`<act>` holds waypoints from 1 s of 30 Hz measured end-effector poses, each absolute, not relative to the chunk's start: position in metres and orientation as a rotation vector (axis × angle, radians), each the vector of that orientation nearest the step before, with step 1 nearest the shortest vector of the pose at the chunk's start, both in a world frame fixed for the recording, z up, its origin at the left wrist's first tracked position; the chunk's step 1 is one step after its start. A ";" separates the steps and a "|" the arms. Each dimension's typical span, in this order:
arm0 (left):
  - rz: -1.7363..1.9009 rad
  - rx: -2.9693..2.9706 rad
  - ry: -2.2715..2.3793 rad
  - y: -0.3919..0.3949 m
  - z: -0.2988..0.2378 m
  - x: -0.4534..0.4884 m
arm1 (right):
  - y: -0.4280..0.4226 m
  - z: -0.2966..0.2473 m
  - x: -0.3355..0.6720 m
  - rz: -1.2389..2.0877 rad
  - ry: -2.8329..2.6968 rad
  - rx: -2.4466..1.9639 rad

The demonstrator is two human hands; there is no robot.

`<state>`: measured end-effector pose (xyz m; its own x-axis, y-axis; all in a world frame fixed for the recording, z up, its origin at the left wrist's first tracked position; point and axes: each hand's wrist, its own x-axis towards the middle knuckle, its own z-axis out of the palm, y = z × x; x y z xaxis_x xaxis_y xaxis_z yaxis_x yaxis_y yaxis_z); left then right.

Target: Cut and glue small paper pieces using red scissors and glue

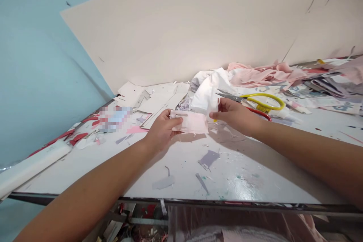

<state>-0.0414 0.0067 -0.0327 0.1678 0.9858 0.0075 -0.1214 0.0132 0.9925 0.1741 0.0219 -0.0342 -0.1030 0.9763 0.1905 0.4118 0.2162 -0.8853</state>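
Note:
My left hand (pixel 162 130) grips a small pale pink cloth piece (pixel 194 123) by its left end, thumb on top beside a narrow slit. Close to the piece's right end, my right hand (pixel 234 115) has thumb and fingers pinched at the lower edge of a thin white cloth (pixel 208 92). Scissors with one yellow and one red handle (pixel 266 100) show just behind the right hand, blades pointing left over the white cloth. The right hand partly hides the red handle; whether it touches the scissors I cannot tell.
A heap of pink cloth (pixel 261 75) and printed strips (pixel 334 106) lie at the back right. White card sheets (pixel 161 96) lie at the back left. Grey scraps (pixel 209 159) dot the white table (pixel 249 181). A pale board (pixel 198 26) leans behind; a long white object (pixel 36 166) lies left.

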 end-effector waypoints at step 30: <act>1.312 1.261 0.846 -0.005 -0.024 -0.041 | -0.003 -0.006 0.175 0.233 -1.520 -1.132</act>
<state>-0.0415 -0.0051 -0.0244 0.1391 0.9694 0.2025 -0.2161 -0.1699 0.9615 0.1754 -0.0027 -0.0064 0.1359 0.7437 0.6545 0.5139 0.5119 -0.6884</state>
